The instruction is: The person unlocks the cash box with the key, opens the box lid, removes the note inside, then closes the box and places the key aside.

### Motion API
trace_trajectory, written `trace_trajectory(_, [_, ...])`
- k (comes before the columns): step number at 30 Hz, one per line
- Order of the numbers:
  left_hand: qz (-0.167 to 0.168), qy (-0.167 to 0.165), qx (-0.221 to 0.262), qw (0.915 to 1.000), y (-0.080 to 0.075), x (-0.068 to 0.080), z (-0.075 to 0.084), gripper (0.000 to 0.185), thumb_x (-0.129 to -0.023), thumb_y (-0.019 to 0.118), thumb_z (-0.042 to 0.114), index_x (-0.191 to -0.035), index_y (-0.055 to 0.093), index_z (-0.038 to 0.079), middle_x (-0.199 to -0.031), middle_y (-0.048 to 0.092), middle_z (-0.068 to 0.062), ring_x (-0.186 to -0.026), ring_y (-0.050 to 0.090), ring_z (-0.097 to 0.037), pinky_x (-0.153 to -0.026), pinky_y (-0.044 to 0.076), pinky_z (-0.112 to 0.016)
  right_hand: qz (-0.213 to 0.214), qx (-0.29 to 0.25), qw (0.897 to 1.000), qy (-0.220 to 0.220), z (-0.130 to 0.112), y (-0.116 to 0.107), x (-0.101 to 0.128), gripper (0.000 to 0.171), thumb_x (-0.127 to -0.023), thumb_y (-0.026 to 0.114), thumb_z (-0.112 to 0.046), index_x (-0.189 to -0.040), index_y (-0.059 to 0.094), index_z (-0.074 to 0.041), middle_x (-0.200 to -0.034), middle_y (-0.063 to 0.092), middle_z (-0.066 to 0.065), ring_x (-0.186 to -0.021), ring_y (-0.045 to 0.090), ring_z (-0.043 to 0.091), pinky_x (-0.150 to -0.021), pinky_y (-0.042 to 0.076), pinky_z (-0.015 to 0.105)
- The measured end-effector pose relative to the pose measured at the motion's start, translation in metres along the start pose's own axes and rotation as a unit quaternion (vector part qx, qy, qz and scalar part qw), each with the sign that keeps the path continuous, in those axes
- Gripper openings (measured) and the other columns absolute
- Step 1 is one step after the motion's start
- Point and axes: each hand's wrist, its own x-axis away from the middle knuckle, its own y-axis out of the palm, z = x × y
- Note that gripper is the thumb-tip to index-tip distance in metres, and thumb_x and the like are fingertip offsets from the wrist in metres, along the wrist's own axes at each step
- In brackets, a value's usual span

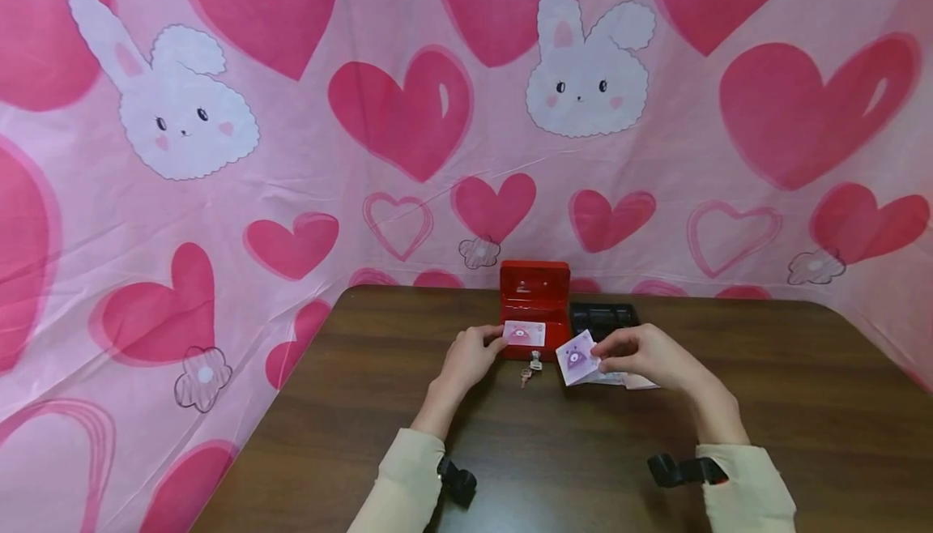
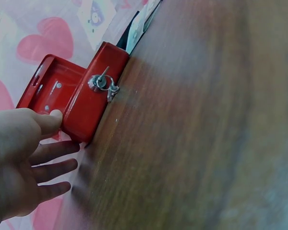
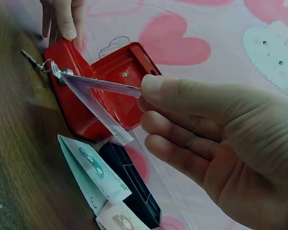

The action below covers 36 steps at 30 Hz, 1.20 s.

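A red cash box (image 1: 535, 350) stands with its lid up at the back of the table, keys (image 2: 113, 91) hanging from its front lock. A pink banknote (image 1: 524, 334) of toy-like print lies in it. My left hand (image 1: 470, 355) holds the box's left wall, thumb at the rim and the other fingers outside, loosely spread. To the right of the box, raised above the table, my right hand (image 1: 649, 351) pinches a folded purple banknote (image 1: 578, 357) between thumb and forefinger. In the right wrist view the note's folded halves stand apart in a V.
A black compartment tray (image 1: 603, 317) lies right of the box. Before it, under the right hand, are a folded green banknote (image 3: 93, 165) and a pale pink one (image 3: 122, 218). Behind the brown wooden table (image 1: 554, 452) hangs a pink heart-patterned cloth (image 1: 306, 136).
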Motion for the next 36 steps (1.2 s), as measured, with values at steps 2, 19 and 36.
trace_trajectory(2, [0.0,-0.002,0.003,1.0,0.0,0.0,0.0,0.036,-0.097,0.064,0.027,-0.13,0.067,0.013,-0.128,0.069,-0.008,-0.119,0.064,-0.027,-0.102,0.049,-0.051,-0.014,-0.001,1.0,-0.006,0.001,-0.001,0.001,0.022,-0.088,0.074,-0.024,-0.107,0.076,-0.014,-0.104,0.075,0.004,-0.092,0.061,0.018,-0.076,0.055,0.024])
trace_trajectory(19, [-0.006,-0.004,0.002,1.0,0.001,0.0,-0.002,0.037,-0.097,0.064,0.028,-0.131,0.067,0.013,-0.129,0.068,-0.008,-0.119,0.063,-0.027,-0.102,0.049,-0.051,-0.152,-0.041,0.987,0.043,0.008,-0.004,0.017,0.015,-0.086,0.074,-0.015,-0.097,0.077,-0.006,-0.084,0.068,0.003,-0.074,0.058,0.016,-0.064,0.05,0.027])
trace_trajectory(36, [-0.005,0.001,0.004,1.0,0.001,-0.001,-0.002,0.037,-0.097,0.064,0.028,-0.131,0.066,0.013,-0.129,0.068,-0.008,-0.121,0.063,-0.027,-0.103,0.048,-0.052,-0.17,-0.036,0.981,0.087,0.018,-0.012,0.025,0.02,-0.085,0.073,-0.014,-0.104,0.076,-0.006,-0.091,0.066,0.004,-0.077,0.057,0.02,-0.067,0.053,0.033])
